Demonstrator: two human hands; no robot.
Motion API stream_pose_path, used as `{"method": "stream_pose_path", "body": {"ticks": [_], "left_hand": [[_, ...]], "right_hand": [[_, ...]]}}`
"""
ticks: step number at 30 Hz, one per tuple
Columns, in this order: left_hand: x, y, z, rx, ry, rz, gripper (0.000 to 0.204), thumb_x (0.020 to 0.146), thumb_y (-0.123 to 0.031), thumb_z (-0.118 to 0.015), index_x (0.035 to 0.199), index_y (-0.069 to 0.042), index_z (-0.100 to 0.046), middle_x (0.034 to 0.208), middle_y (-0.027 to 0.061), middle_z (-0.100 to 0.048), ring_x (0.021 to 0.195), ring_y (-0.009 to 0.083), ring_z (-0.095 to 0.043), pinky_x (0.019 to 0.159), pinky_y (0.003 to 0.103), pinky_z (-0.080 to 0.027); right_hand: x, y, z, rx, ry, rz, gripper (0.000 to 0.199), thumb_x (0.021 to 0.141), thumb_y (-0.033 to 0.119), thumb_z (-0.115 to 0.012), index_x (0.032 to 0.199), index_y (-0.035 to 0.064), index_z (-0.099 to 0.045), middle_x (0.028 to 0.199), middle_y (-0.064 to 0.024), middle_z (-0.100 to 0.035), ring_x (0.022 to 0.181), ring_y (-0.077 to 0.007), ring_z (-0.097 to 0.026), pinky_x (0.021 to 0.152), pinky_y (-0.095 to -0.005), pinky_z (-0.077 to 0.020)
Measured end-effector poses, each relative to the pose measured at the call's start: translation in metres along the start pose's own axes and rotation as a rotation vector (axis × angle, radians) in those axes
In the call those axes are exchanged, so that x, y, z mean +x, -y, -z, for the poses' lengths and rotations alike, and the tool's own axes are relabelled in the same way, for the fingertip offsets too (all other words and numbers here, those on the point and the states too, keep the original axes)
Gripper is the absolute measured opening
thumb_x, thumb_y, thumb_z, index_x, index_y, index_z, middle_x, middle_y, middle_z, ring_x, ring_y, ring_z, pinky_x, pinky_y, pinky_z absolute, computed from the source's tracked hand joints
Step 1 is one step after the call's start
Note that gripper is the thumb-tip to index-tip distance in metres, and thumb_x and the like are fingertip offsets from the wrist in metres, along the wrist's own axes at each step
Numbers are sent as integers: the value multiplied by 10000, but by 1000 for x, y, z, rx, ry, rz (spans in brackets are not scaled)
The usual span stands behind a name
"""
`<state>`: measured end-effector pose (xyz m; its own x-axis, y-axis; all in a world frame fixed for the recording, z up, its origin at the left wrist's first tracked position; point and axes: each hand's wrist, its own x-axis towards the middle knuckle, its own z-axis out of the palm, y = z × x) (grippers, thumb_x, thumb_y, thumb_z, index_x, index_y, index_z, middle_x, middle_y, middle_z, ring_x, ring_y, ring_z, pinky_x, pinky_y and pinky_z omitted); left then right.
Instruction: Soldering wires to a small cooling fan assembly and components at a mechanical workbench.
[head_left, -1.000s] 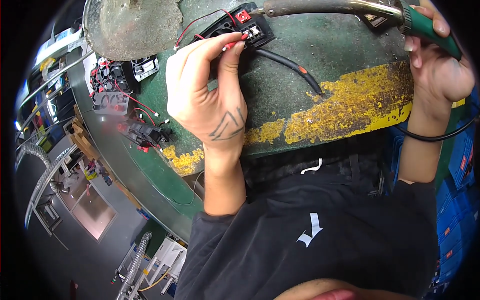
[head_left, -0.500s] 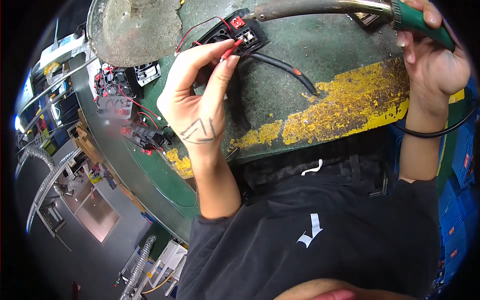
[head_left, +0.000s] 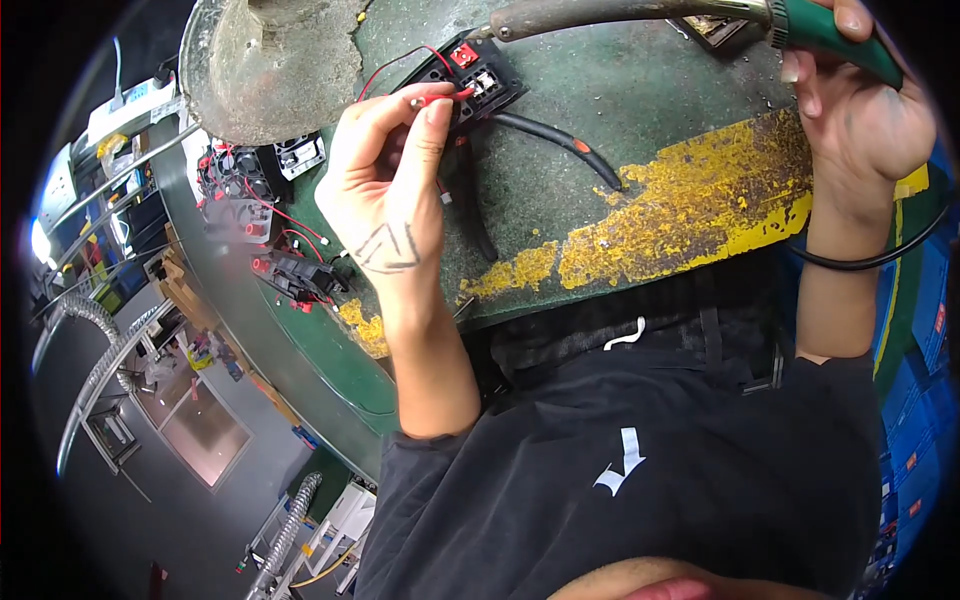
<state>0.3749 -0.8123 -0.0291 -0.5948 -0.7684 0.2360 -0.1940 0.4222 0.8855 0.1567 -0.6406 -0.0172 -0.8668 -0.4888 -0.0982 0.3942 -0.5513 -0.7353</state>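
Red wire [head_left: 440, 97] pinched in left hand [head_left: 385, 190], black switch block [head_left: 480, 80]

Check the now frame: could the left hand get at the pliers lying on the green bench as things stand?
Probably yes, but not freely. The pliers lie just beside and partly under the left hand, with nothing between them, yet its fingers are pinching a red wire at the black switch.

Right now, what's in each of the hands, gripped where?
Left hand pinches a thin red wire near its end, at the black switch block. Right hand grips the soldering iron by its green handle.
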Motion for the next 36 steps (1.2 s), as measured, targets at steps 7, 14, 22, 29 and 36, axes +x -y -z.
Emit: {"method": "stream_pose_path", "body": {"ticks": [7,14,22,29,36], "left_hand": [[-3,2,-19,41,-145,-40,66,911,-67,-718,945,-11,-727,875,11,-663,759,63,-580,719,206,-465],[0,-4,-24,-33,-198,145,129,904,-123,-741,953,-5,-723,821,7,-660,720,59,-553,683,210,-452],[-1,-6,-36,-107,-322,67,131,878,-103,-763,947,-13,-698,768,-18,-624,639,27,-454,594,180,-403],[-3,3,-39,-72,-388,-32,111,871,-83,-766,904,-31,-674,730,-40,-587,614,22,-433,558,179,-378],[1,-9,-41,-144,-303,23,104,887,-78,-748,921,-6,-680,753,5,-650,650,40,-541,618,189,-443]], "right_hand": [[-1,1,1,-56,20,44,350,928,297,-383,704,52,-493,751,-134,-594,365,-243,-527,279,-274,-381],[0,-3,3,-120,24,71,355,926,306,-391,703,52,-502,752,-122,-594,379,-238,-539,279,-270,-379],[8,-3,7,-152,43,137,348,917,317,-412,717,58,-531,727,-118,-602,398,-241,-556,293,-268,-382],[13,-7,6,-61,41,89,360,918,332,-416,726,57,-547,697,-131,-606,405,-228,-568,299,-260,-369],[15,3,9,-57,29,124,368,920,337,-412,732,51,-546,677,-153,-610,402,-225,-566,300,-259,-361]]}}
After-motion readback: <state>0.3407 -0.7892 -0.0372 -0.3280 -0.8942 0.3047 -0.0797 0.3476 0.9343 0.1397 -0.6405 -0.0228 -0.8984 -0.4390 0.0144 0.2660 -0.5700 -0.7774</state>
